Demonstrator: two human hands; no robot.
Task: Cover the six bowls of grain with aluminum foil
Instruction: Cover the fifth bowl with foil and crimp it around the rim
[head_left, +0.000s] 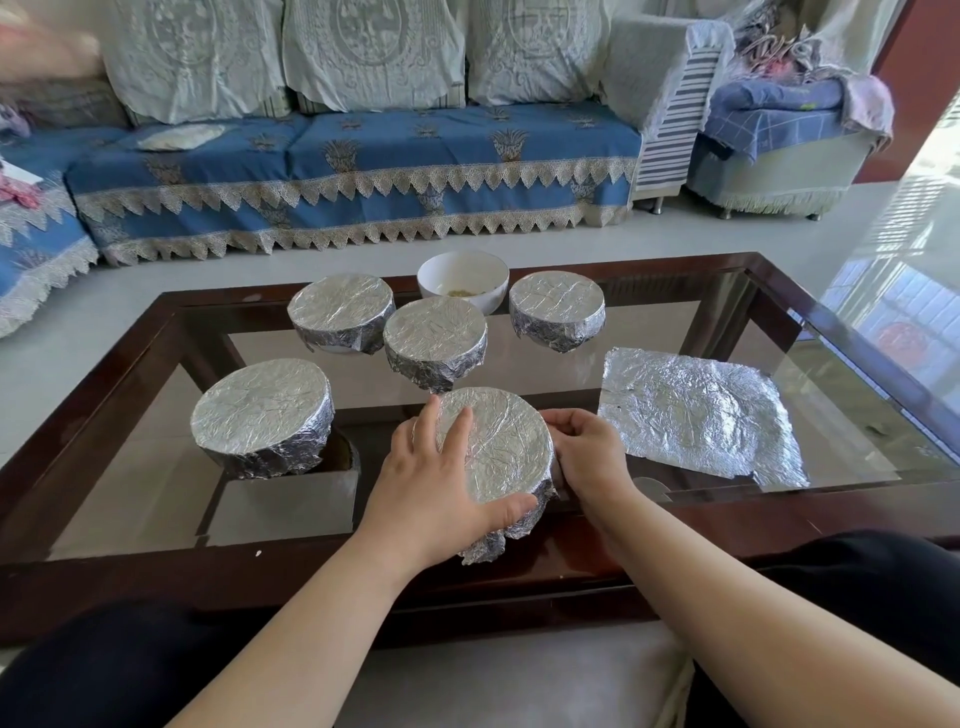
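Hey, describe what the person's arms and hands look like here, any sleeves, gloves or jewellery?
Both forearms are bare up to the frame edge, with no sleeves showing. The left hand and right hand wear no gloves, and no rings, watch or bracelets are visible. Dark trousers cover the knees below.

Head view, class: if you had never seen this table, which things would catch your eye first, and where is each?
Five foil-capped bowls shine on the glass table; both hands grip the nearest bowl, left hand on its top, right hand at its side. Behind them one white bowl stands uncovered, with a little grain inside. A crinkled foil sheet lies flat to the right.
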